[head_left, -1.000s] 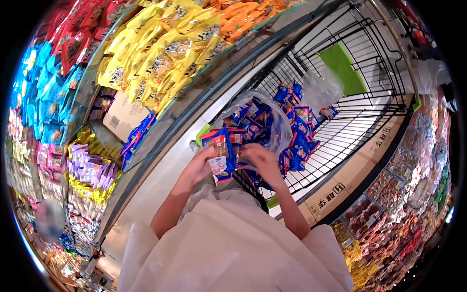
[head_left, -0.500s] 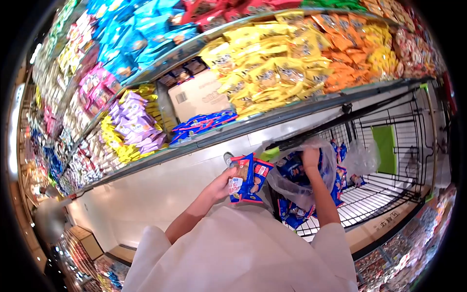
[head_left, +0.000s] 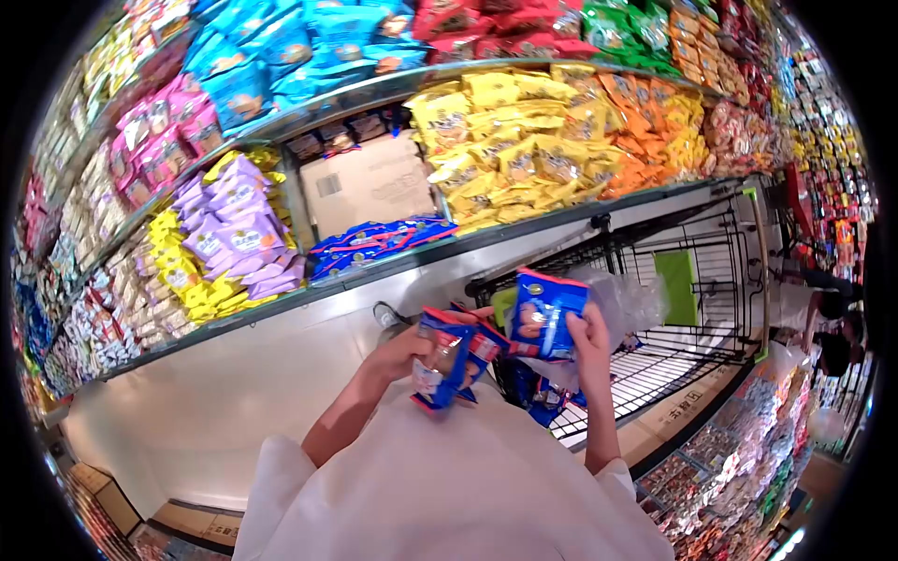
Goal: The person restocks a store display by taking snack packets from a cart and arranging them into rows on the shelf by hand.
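My left hand (head_left: 404, 350) is closed on blue and red snack packets (head_left: 443, 365), held in front of my body. To the right, my right hand (head_left: 589, 338) grips another blue packet (head_left: 545, 313) by its right edge, above the near end of the shopping cart (head_left: 692, 248). A clear plastic bag (head_left: 608, 304) lies partly behind that packet, so its contents are mostly hidden. More blue packets (head_left: 535, 393) rest in the cart below my right hand.
A shelf edge (head_left: 374, 271) runs across, with a cardboard box (head_left: 367, 187), blue packets (head_left: 379, 245), yellow bags (head_left: 514, 140) and purple bags (head_left: 238, 229) behind it. People (head_left: 832, 327) stand at the far right. Boxes (head_left: 108, 496) are at lower left.
My right hand has come up out of the plastic bag with a blue packet. My left hand still holds its packets, now slightly lower and tilted. The view has turned toward the shelf.
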Demonstrator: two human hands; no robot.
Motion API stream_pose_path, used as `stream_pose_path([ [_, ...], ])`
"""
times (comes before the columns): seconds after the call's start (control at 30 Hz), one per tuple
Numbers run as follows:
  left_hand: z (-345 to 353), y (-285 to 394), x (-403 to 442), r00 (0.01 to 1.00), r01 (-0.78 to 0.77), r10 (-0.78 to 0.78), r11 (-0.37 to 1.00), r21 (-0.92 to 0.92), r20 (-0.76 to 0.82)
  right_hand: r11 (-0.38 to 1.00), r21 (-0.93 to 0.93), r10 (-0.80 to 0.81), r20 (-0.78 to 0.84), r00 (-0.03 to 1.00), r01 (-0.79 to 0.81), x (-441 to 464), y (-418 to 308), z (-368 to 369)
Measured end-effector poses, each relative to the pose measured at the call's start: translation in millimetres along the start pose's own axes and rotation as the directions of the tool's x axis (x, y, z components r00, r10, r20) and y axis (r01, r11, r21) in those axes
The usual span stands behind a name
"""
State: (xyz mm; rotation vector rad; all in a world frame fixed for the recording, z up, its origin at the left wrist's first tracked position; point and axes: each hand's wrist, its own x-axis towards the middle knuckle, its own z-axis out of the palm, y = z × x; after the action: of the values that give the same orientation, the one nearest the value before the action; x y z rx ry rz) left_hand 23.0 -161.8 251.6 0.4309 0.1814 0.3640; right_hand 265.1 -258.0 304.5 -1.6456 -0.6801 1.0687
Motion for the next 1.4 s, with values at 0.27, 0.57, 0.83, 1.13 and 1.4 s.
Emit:
stream_pose_path([
  [0.27,-30.2,48.0,-48.5,0.994,-0.089,0.066,0.949,-0.303,-0.084,0.947,0.247,0.067,0.471,0.879,-0.204,45.1,-36.9,119.1],
  [0.57,-46.0,77.6,-91.6,0.881,-0.243,0.388,0.861,0.446,-0.269,0.396,-0.188,-0.422,0.832,0.360,0.899,82.6,-54.6,201.4],
  [0.83,-51.0,43.4,-118.6,0.548,-0.365,0.375,0.911,0.190,-0.748,0.959,0.092,-0.271,0.586,0.763,0.270,233.4,56.9,316.4],
  [1.13,-61.4,49.4,-77.6,0.654,-0.604,0.181,0.710,-0.362,-0.735,0.679,-0.372,-0.557,0.302,0.774,0.633,310.2,113.9,429.1],
  [1.4,-77.2,71.5,-45.9,0.654,-0.632,0.123,0.632,-0.450,-0.746,0.197,-0.688,-0.754,0.349,0.556,0.699,308.3,114.3,425.7],
])
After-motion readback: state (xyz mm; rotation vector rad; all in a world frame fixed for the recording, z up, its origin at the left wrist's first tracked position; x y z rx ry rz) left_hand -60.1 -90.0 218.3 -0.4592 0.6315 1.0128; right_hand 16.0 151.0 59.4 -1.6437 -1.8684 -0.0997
